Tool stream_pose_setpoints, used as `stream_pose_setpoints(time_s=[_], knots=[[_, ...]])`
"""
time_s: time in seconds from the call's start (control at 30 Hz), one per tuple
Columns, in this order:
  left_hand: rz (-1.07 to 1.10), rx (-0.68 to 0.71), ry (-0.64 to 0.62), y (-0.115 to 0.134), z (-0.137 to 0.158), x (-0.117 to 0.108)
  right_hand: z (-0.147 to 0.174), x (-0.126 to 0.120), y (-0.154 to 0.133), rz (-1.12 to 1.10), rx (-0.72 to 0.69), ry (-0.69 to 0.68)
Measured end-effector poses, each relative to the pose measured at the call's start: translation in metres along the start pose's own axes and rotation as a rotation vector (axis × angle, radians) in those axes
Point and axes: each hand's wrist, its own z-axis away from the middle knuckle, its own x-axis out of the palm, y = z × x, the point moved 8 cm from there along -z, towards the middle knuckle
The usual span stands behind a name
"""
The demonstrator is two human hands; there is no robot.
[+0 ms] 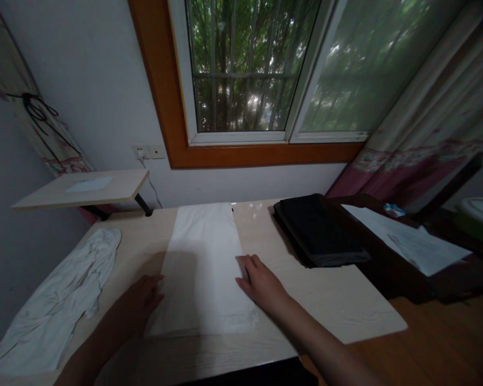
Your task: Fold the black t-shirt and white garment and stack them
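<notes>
White cloth (209,257) lay flat on the bench (362,305) between the left grip (141,296) and right grip (262,281), both open, fingertips at its side edges. Writing on the shelf (44,199) label (89,184) and the sheet (410,244) at right was too small to read.

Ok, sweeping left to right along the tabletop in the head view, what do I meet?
Rumpled white cloth → left hand → flat white cloth → right hand → black folded stack.
</notes>
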Motion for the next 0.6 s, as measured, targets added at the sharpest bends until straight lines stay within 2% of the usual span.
stream_pose_setpoints(time_s=[0.1, 0.27, 0.43, 0.6], knots=[[-0.018, -0.003, 0.038, 0.000, -0.011, 0.005, -0.007, 0.009, 0.003, -0.020, 0.062, -0.028], [-0.014, -0.090, -0.079, 0.007, -0.015, 0.015, -0.011, 0.017, 0.012, -0.117, 0.147, -0.125], [0.039, -0.076, -0.196, 0.009, -0.007, 0.020, -0.005, 0.010, 0.005, -0.240, 0.069, -0.222], [0.046, 0.000, -0.414, 0.023, 0.015, 0.030, 0.008, 0.005, 0.000, -0.297, -0.053, -0.401]])
